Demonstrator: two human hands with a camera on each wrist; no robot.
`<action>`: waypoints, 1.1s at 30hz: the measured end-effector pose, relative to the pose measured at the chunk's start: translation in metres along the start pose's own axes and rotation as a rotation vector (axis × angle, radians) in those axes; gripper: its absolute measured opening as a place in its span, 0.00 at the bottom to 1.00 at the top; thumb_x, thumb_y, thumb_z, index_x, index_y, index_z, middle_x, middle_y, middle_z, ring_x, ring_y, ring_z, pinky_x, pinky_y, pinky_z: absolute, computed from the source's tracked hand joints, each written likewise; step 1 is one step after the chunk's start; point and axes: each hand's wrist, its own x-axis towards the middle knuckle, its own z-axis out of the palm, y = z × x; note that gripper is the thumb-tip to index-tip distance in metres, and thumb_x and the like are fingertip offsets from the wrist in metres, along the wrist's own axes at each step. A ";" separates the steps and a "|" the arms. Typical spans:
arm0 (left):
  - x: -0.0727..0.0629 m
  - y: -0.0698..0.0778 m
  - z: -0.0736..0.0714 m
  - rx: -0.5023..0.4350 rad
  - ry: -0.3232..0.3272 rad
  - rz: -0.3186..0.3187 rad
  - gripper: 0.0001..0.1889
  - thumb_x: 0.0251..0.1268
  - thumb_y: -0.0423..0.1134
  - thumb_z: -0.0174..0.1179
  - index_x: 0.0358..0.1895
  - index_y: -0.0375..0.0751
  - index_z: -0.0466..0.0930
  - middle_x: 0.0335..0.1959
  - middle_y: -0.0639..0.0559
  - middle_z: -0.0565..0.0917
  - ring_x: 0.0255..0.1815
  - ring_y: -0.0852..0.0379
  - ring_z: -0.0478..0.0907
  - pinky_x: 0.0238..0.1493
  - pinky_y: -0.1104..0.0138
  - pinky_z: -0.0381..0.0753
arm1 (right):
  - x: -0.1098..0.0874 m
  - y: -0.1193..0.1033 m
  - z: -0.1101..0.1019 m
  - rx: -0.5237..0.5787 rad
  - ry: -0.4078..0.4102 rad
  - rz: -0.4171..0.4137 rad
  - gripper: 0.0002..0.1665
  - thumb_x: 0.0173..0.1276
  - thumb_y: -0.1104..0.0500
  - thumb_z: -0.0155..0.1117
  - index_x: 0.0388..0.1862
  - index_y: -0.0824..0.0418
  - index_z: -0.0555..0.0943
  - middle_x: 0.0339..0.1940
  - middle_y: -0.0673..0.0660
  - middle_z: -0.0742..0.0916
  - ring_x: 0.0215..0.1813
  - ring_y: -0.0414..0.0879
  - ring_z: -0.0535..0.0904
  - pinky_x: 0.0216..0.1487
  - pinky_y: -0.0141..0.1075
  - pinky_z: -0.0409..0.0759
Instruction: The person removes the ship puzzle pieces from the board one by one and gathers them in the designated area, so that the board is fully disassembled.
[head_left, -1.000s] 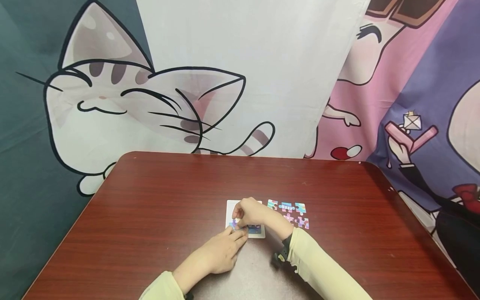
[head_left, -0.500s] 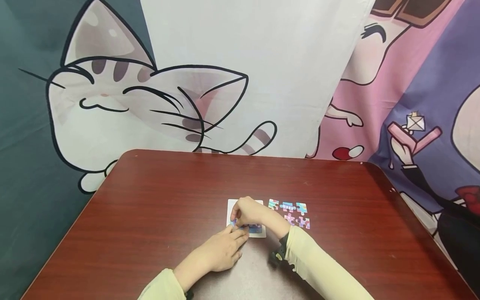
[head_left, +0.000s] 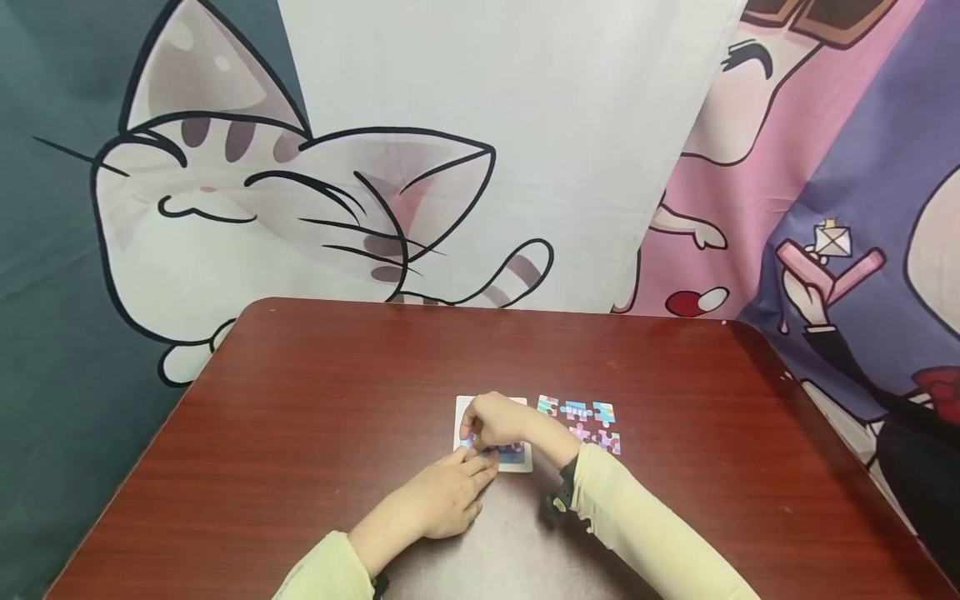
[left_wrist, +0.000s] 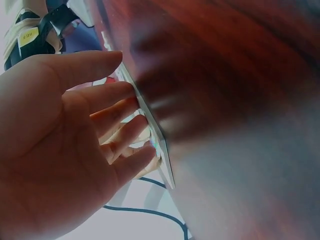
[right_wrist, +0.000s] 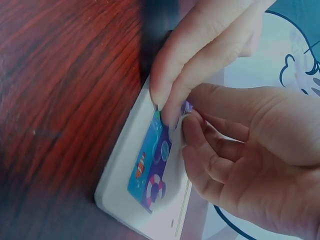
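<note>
Resting on the near edge of a white puzzle board [right_wrist: 115, 182], the left hand [head_left: 446, 500] keeps its fingers extended and slightly apart, with fingertips on the board. Beside them, on the near part of the board, lies a printed strip [right_wrist: 152, 160] in blue and purple, showing an orange striped fish and a swim ring. Just beyond those fingertips, over the board's left part, the right hand [head_left: 495, 419] pinches a small purple puzzle piece [right_wrist: 188, 107] between thumb and fingertips; most of the piece is hidden, so its outline cannot be told. It looks like thin, stiff card: probably very light, a little slippery on its printed face, and liable to bend or fray at the knobs if forced. Its side edges seem the best place to take hold, with a flat fingertip for pressing it down. To the right of the board, apart from it, five loose pieces [head_left: 576, 411] in pink, purple and turquoise lie on the table [head_left: 337, 375]. Farthest behind the board hangs a cloth backdrop [head_left: 570, 125] with a smiling cartoon cat.
</note>
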 end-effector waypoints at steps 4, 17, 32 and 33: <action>0.002 0.001 0.000 -0.058 -0.017 -0.031 0.27 0.67 0.47 0.50 0.68 0.42 0.65 0.69 0.52 0.64 0.64 0.56 0.62 0.65 0.61 0.65 | -0.002 0.003 -0.003 -0.016 -0.005 -0.052 0.08 0.50 0.64 0.72 0.28 0.60 0.81 0.26 0.46 0.82 0.30 0.35 0.75 0.36 0.26 0.76; 0.000 0.006 0.001 -0.035 -0.014 -0.040 0.31 0.61 0.43 0.54 0.68 0.41 0.63 0.71 0.52 0.62 0.70 0.47 0.57 0.69 0.58 0.57 | -0.002 0.018 -0.008 0.036 0.057 -0.107 0.06 0.53 0.62 0.72 0.28 0.58 0.81 0.23 0.45 0.81 0.26 0.34 0.75 0.32 0.26 0.75; 0.000 -0.003 0.003 -0.090 -0.037 -0.005 0.32 0.58 0.39 0.55 0.70 0.44 0.62 0.71 0.55 0.61 0.48 0.60 0.64 0.55 0.69 0.69 | -0.017 0.031 -0.015 0.056 0.167 -0.168 0.04 0.59 0.59 0.68 0.30 0.56 0.81 0.26 0.44 0.83 0.31 0.34 0.77 0.35 0.28 0.76; 0.000 -0.005 0.003 -0.106 -0.049 -0.006 0.32 0.59 0.39 0.55 0.70 0.44 0.61 0.71 0.56 0.61 0.48 0.61 0.64 0.54 0.70 0.69 | -0.019 0.032 -0.016 0.059 0.170 -0.169 0.04 0.59 0.59 0.68 0.30 0.56 0.81 0.26 0.44 0.83 0.31 0.34 0.77 0.35 0.28 0.76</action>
